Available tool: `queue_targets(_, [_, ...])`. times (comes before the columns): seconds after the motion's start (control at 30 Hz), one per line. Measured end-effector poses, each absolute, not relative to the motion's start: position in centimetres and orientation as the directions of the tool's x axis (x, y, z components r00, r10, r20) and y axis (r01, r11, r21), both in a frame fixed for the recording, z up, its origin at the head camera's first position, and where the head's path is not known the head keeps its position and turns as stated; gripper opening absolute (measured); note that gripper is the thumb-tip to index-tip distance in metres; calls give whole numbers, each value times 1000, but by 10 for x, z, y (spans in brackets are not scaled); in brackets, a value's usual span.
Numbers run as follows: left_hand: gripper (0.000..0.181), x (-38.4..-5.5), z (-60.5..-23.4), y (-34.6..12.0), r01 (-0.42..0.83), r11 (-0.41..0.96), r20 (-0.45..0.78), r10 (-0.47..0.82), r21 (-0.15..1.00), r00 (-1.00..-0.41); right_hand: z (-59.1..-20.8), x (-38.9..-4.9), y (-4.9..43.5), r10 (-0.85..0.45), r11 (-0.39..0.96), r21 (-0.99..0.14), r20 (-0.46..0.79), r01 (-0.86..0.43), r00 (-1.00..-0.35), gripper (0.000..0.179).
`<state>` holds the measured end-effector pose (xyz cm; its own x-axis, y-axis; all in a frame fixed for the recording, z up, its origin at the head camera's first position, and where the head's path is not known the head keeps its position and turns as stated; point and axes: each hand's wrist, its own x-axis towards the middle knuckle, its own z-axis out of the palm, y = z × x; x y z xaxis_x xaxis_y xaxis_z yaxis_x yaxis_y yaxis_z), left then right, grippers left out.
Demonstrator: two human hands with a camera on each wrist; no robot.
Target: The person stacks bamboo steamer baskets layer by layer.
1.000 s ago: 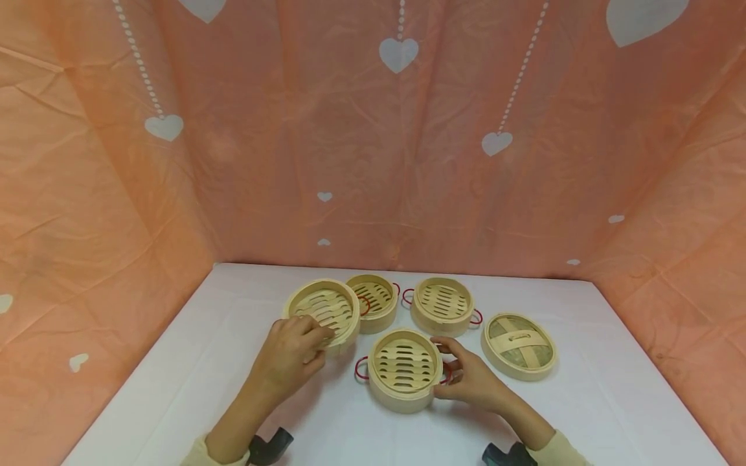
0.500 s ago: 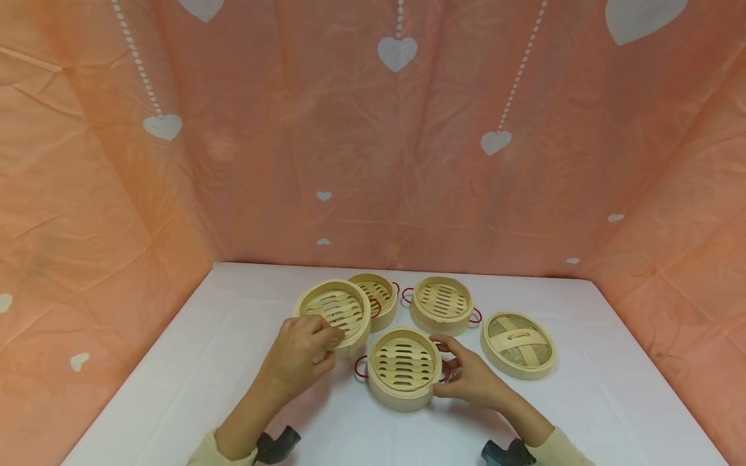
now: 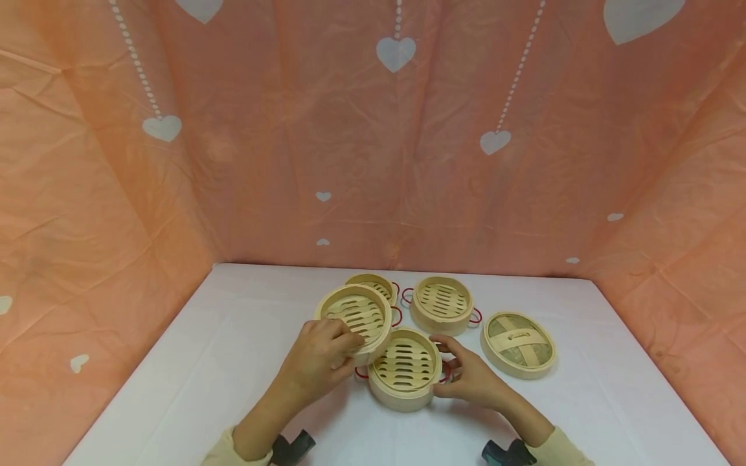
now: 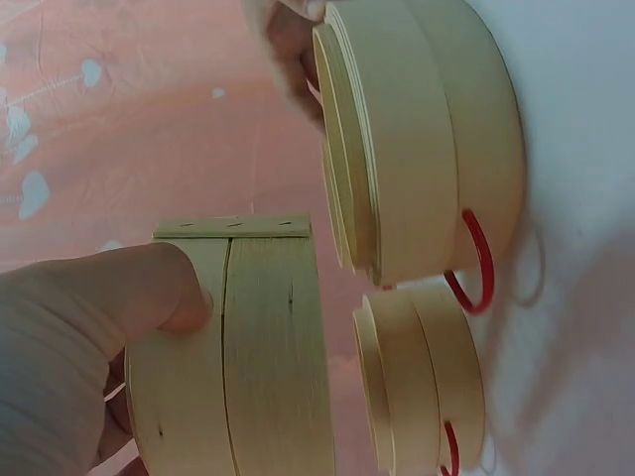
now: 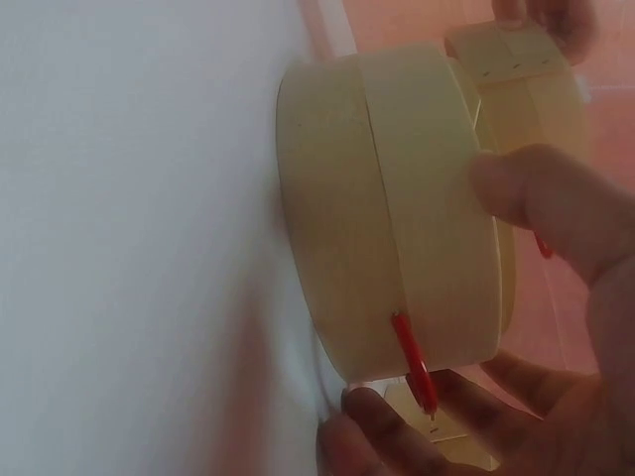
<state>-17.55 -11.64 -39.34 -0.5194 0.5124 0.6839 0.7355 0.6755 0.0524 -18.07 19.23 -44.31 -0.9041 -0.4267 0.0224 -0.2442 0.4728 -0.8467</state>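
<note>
My left hand (image 3: 320, 359) grips the near edge of a bamboo steamer basket (image 3: 357, 312), holding it tilted above the table. In the left wrist view its thumb lies on the outer wall of that held steamer basket (image 4: 273, 347). Below and to the right, another steamer basket (image 3: 401, 400) sits on the table, its far left part covered by the raised one. My right hand (image 3: 472, 380) grips this lower basket's right side near a red handle. In the right wrist view, the thumb presses the basket wall (image 5: 397, 208) and the fingers curl beneath the red handle (image 5: 415, 362).
Behind the held basket stands a third steamer basket (image 3: 373, 280), partly hidden. A further basket (image 3: 441, 304) with red handles is at the back right. The round woven lid (image 3: 519, 343) lies on the white table (image 3: 612, 388) at the right. Orange cloth (image 3: 396, 162) surrounds the table.
My left hand has carried the held basket to the right, until it overlaps the front basket in the head view. My right hand and the front basket have stayed in place.
</note>
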Motion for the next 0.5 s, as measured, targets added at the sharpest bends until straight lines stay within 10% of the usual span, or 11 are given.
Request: queue_targets(0.5, [31,-171,-394,-92,778,625,696,528,71,-488,-443,-181,193,-436,459,-854,26,-247,-900,87])
